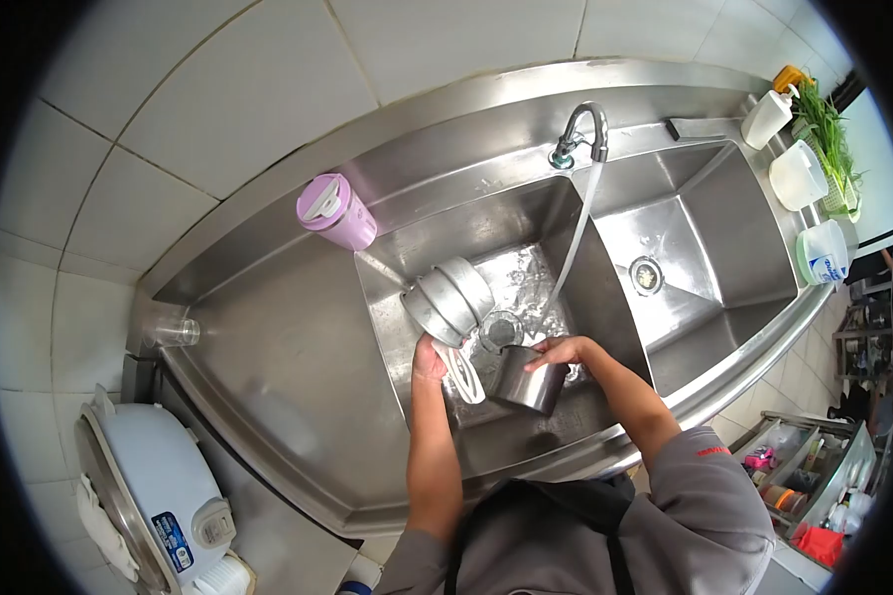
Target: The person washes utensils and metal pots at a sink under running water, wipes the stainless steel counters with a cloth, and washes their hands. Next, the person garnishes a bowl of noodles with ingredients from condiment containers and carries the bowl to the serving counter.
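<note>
My left hand is at the left side of the middle basin, its fingers closed on a tilted silver metal pot with stepped, ringed sides. A white loop-shaped handle shows just beside that hand. To the right, my right hand grips a dark steel cylindrical cup, thumb and fingers at its rim. Between the two vessels a round, clear-looking piece lies low in the basin; I cannot tell whether it is a glass or the drain. Water glistens on the basin floor.
A curved faucet with a pale hose runs into the basin. A pink lidded tumbler stands at the back left, near a clear glass. At the right are a second basin, a white pump bottle and tubs.
</note>
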`<state>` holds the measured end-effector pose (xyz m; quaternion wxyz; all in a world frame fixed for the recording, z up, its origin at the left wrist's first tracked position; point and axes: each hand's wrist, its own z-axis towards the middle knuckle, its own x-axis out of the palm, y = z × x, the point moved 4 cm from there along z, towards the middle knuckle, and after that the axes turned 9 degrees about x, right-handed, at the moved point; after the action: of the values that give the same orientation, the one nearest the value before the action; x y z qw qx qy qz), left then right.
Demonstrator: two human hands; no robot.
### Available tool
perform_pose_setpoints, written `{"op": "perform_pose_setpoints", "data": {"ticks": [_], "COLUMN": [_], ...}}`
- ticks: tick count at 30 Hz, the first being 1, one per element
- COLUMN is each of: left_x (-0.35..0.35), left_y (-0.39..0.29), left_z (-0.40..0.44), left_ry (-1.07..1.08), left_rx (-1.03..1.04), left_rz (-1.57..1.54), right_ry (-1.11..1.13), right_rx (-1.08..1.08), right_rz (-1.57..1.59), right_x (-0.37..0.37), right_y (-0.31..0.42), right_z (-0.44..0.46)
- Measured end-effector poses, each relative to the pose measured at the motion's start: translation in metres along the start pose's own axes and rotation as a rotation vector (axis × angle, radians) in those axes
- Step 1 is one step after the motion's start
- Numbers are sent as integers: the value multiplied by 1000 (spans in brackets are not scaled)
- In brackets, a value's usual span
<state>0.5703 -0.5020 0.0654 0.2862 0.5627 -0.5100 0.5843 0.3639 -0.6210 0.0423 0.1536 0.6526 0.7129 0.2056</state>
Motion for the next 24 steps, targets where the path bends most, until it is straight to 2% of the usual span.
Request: {"op": "perform_pose_setpoints", "data": {"ticks": [1, 2, 3, 5, 6, 9, 11, 13, 15, 17, 19, 20, 23, 24], "left_x": [3, 2, 7, 8, 15, 34, 36, 30, 21, -3, 16, 20, 19, 22], "left_y": [4, 11, 16, 24, 27, 47, 64, 81, 102, 125, 129, 133, 144, 145], "left_z": [2, 4, 6, 11, 17, 31, 43, 56, 68, 81, 77, 76, 74, 73], "left_ry": [-39, -169, -136, -229, -216, -263, -215, -298, -270, -198, -224, -178, -133, -81], "left_rx": [-26, -46, -108, -287, -355, -531, -622, -674, -648, -578, -402, -534, -445, -498], "left_rz": [44, 126, 159, 346, 485, 705, 817, 908, 983, 1508, 1776, 1805, 1987, 1999], "right_ry": [-173, -206, -366, -679, -859, -1021, -1017, -1034, -1038, -1039, -1034, -1055, -1075, -1061], "right_rx": [-56, -74, 2, 82, 23, -81, -120, -219, -298, -346, -361, -363, -353, -336], "right_rz": [-360, -473, -610, -950, -1120, -1079, -1124, -1203, -1130, -1101, -1119, -1128, -1113, -1083], "right_x": [-5, -1, 7, 8, 8, 2, 2, 5, 8, 9, 9, 9, 11, 9], "right_y": [4, 4, 10, 12, 14, 6, 1, -4, -4, 4, 1, -1, -9, -14], "right_z": [5, 9, -3, -12, -20, -38, -43, -51, -56, -66, -65, -67, -69, -66]}}
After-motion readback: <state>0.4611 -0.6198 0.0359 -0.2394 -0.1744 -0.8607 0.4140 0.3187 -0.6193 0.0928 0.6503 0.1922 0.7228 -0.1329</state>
